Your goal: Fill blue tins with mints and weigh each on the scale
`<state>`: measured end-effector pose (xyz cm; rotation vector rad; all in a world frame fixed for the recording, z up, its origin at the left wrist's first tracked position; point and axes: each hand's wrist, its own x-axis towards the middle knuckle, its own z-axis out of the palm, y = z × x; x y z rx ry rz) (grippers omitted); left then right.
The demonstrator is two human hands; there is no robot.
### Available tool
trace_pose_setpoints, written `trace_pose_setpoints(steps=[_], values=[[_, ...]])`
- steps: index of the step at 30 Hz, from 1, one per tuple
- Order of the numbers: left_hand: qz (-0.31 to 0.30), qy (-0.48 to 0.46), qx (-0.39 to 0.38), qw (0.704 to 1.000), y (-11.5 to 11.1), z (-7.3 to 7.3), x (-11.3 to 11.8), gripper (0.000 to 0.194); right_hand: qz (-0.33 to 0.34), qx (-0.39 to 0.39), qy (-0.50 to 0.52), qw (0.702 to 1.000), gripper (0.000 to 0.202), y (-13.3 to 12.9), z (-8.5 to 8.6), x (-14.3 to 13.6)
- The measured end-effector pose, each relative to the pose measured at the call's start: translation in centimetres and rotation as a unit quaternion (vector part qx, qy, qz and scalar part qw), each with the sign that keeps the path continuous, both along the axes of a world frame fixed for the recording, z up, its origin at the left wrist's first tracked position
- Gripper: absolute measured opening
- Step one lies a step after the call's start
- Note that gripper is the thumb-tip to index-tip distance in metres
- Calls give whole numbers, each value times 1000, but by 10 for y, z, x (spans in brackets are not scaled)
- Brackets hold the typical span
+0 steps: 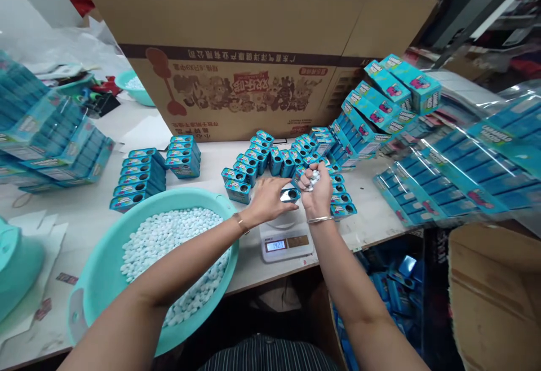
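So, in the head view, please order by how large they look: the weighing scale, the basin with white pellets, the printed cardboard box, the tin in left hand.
1. Printed cardboard box
2. Basin with white pellets
3. Weighing scale
4. Tin in the left hand

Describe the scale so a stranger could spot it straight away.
Start at the big teal basin of white pieces. Just right of it, near the front edge of the table, sits the scale. It's the squat white device with a lit number display, unlike the blue containers behind it.
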<state>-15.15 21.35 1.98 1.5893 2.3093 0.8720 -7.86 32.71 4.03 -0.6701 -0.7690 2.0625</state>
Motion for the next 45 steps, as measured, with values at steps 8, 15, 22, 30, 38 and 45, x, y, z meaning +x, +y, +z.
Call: trace_pose_setpoints(steps=[8, 15, 22, 30, 38, 45], values=[[15, -82, -19, 996, 15, -9, 5, 37, -75, 119, -42, 989, 29, -16, -13, -8], [6, -75, -26, 997, 15, -9, 4, 41, -79, 127, -54, 987, 28, -14, -18, -10], [-15, -35, -22, 999, 4, -7, -6, 77, 0, -97, 31, 995, 28, 16, -3, 12], [56, -29, 55, 997, -79, 11, -34, 71, -8, -180, 141, 973, 28, 32, -6, 74], [95, -34, 67, 993, -136, 16, -37, 59, -28, -178, 139, 974, 26, 19, -16, 98], [71, -49, 56, 995, -131, 13, -24, 52, -14, -157, 130, 979, 26, 17, -20, 95]])
